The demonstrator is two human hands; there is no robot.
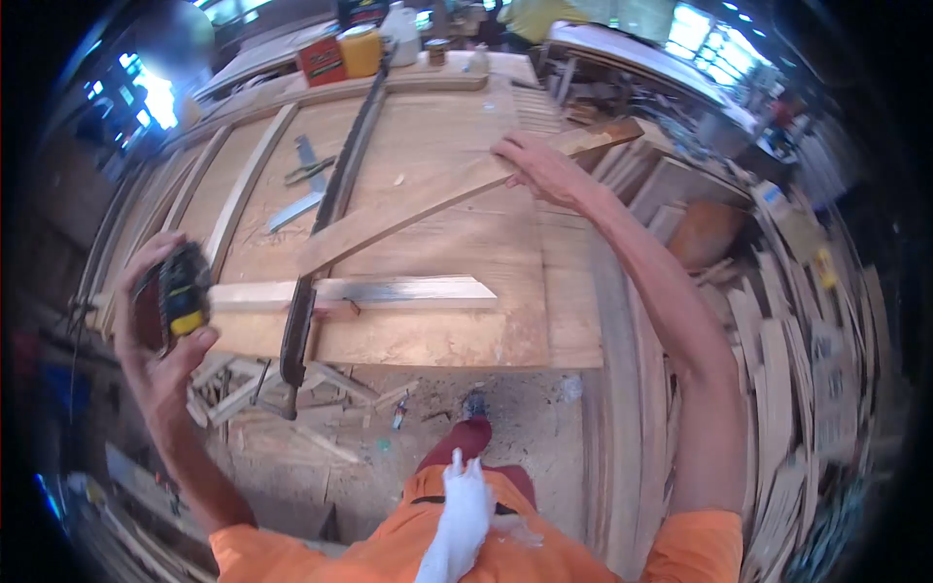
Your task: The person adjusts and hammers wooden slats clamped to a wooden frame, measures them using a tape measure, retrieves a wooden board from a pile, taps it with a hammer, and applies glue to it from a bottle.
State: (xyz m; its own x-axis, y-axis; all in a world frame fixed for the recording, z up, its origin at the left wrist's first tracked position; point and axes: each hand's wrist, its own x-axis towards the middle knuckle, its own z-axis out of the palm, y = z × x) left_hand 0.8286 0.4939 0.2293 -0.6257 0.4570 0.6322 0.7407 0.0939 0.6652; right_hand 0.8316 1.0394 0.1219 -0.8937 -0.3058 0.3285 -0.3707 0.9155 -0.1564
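My left hand is wrapped round a black and yellow tape measure, raised at the left of the workbench. No drawn-out tape can be made out. With the fingers of my right hand I grip a wooden board near its far right part. That board slants over the bench, its near left end close to a dark bar clamp. Below it lies a pale wood strip with an angled right end, passing beneath the clamp.
A metal square lies between the clamp and a slat. A red box, a yellow container and a white jug stand at the back. Stacked wood strips line the right; offcuts lie under the bench.
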